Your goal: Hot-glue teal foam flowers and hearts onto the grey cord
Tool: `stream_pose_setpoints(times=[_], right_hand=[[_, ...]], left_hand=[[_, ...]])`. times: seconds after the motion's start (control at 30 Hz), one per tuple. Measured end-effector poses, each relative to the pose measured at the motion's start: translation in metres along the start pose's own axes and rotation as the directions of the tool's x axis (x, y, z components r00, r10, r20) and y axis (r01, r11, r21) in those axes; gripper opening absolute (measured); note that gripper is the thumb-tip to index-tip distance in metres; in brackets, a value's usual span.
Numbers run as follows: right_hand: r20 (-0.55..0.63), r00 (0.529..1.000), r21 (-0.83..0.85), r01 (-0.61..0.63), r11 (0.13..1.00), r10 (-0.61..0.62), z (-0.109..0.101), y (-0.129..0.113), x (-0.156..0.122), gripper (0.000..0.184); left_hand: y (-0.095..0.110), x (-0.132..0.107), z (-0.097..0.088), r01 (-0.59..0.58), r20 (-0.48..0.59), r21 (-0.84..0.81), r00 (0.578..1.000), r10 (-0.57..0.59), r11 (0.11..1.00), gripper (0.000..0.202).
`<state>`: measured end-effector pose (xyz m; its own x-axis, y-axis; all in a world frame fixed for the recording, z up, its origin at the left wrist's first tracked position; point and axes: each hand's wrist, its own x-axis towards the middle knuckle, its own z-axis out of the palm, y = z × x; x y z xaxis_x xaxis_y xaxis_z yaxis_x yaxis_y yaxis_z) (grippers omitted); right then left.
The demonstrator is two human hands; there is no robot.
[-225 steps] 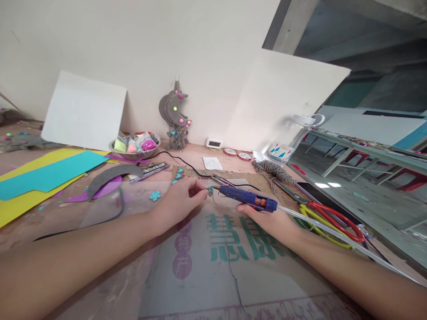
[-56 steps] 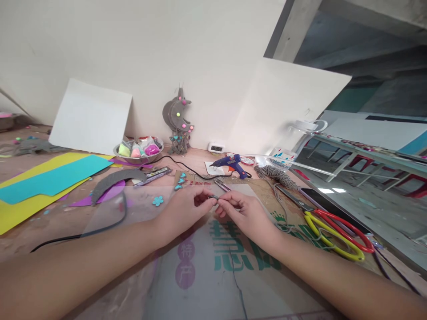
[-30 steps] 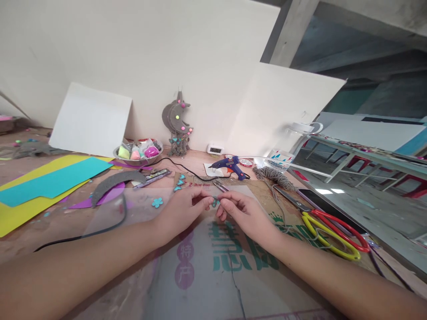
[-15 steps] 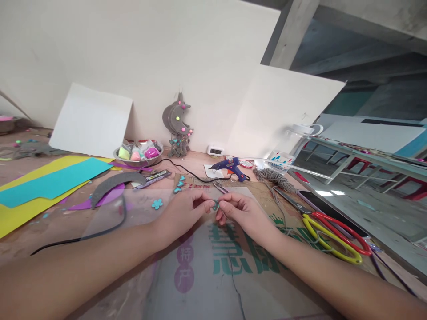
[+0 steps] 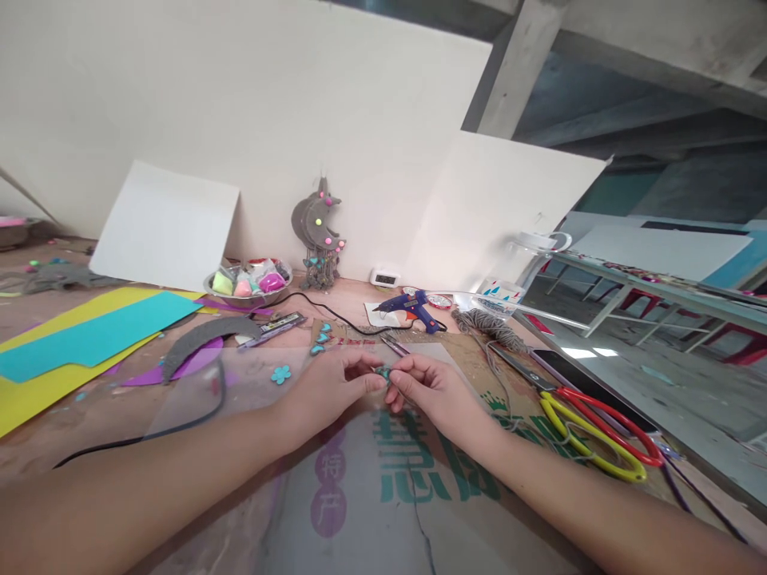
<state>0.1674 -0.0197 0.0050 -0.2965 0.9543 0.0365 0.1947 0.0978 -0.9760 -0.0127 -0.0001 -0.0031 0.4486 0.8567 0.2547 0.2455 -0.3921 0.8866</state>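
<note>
A small teal piece (image 5: pixel 383 373) is pinched between the fingertips of my left hand (image 5: pixel 341 387) and my right hand (image 5: pixel 428 383). The fingers cover most of it, so its shape is unclear. Both hands hover over a translucent sheet (image 5: pixel 240 479) that lies on printed cardboard (image 5: pixel 467 351). To the left of my left hand rests a turquoise flower (image 5: pixel 281 374). Several turquoise heart-like pieces (image 5: pixel 322 339) sit beyond it on the cardboard. A thin dark strand (image 5: pixel 419 519) runs toward me below the hands. Past the fingertips lies a pen-like tool (image 5: pixel 395 346).
A blue glue gun (image 5: pixel 413 307) and a small clock (image 5: pixel 384 277) stand at the back. Scissors (image 5: pixel 599 431), a phone (image 5: pixel 593 387), grey yarn (image 5: pixel 494 329) and a clear jug (image 5: pixel 515 267) are on the right. A moon ornament (image 5: pixel 317 228), clay bowl (image 5: pixel 248 299) and coloured sheets (image 5: pixel 101 331) are leftward.
The view has tilted slightly, so the scene sits a little lower. Both hands still pinch the small teal piece, which has turned slightly between the fingertips.
</note>
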Motion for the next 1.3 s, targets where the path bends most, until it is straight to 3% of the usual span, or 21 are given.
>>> stream_pose_setpoints(times=[0.23, 0.57, 0.77, 0.93, 1.3], right_hand=[[-0.046, 0.999, -0.077, -0.004, 0.997, 0.001, 0.0025, -0.0009, -0.0011, 0.03], [-0.039, 0.999, -0.085, 0.035, 0.996, -0.038, 0.0041, -0.0028, -0.0021, 0.028], [-0.012, 0.998, -0.124, 0.056, 0.991, -0.058, 0.0023, -0.0045, -0.0032, 0.03], [-0.103, 0.99, -0.103, 0.081, 0.991, -0.092, 0.001, -0.0057, -0.0045, 0.025], [-0.03, 0.999, -0.062, 0.02, 0.998, -0.022, 0.0025, -0.0043, -0.0045, 0.028]], left_hand=[[0.0037, -0.0008, 0.0018, -0.023, -0.004, -0.051, 1.0, 0.022, 0.998, 0.025], [0.002, -0.0014, 0.0016, -0.024, -0.061, 0.132, 0.998, 0.033, 0.991, 0.02], [0.0037, -0.0026, 0.0007, -0.03, -0.046, 0.151, 0.998, 0.037, 0.988, 0.022], [0.0054, -0.004, 0.0017, -0.052, -0.033, 0.183, 0.998, 0.059, 0.982, 0.021], [0.0072, -0.0039, 0.0005, -0.029, -0.062, 0.219, 0.997, 0.043, 0.975, 0.022]])
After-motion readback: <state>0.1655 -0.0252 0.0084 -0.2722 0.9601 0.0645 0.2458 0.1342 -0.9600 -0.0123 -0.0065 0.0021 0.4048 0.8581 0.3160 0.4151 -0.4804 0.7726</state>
